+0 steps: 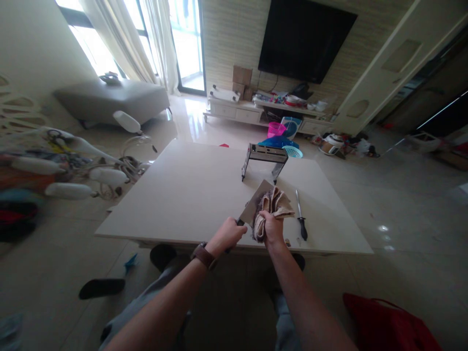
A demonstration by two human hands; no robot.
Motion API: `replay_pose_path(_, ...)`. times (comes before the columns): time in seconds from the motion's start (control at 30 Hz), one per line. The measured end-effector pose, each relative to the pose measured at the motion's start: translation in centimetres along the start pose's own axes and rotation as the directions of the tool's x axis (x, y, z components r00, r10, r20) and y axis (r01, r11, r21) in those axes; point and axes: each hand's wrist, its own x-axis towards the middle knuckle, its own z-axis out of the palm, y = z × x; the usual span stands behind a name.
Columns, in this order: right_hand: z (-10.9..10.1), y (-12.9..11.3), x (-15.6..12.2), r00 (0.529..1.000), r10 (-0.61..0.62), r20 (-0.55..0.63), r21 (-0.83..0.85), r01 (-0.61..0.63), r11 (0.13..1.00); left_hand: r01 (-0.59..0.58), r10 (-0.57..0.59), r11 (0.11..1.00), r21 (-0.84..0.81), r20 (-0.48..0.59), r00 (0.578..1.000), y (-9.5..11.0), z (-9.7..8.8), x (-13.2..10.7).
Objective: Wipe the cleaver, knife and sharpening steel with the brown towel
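My left hand (pixel 231 233), with a brown-strapped watch at the wrist, is closed round the dark handle of a cleaver (pixel 251 208). Its broad metal blade points up and away over the near part of the table. My right hand (pixel 272 228) grips a bunched brown and beige cloth (pixel 275 204), which lies against the blade and covers part of it. To the right of the cloth, a sharpening steel (pixel 301 219) with a black handle rests on the white table (pixel 175 195). Beyond the blade stands a metal frame-like device (pixel 266 153) on two legs.
Behind the table are a pink basket (pixel 276 129) and a light blue basket (pixel 293 151). A low cabinet (pixel 228 112) stands under a wall-mounted television (pixel 306 39). White lamp parts (pixel 73 190) crowd the left side. A red bag (pixel 387 324) sits on the floor at lower right.
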Motion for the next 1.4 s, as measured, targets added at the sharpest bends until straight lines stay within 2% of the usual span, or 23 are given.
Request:
replay_pose_path(0.33, 0.0, 0.4, -0.3, 0.999, 0.052, 0.003, 0.006, -0.052, 0.999, -0.001, 0.001, 1.000, 0.000, -0.005, 1.000, -0.6, -0.2, 0.3)
replay_pose_path(0.53, 0.1, 0.4, -0.4, 0.997, 0.067, -0.031, -0.048, -0.068, 0.996, -0.014, 0.014, 1.000, 0.010, -0.008, 1.000, -0.5, -0.3, 0.2)
replay_pose_path(1.17, -0.1, 1.3, -0.1, 1.000, 0.009, -0.003, -0.032, -0.009, 0.999, -0.013, 0.014, 0.999, 0.036, -0.010, 1.000, -0.1, -0.5, -0.2)
replay_pose_path(1.4, 0.0, 1.2, -0.2, 0.996, 0.083, -0.025, -0.047, -0.084, 0.995, -0.015, 0.016, 0.999, 0.040, -0.019, 1.000, -0.1, -0.5, -0.2)
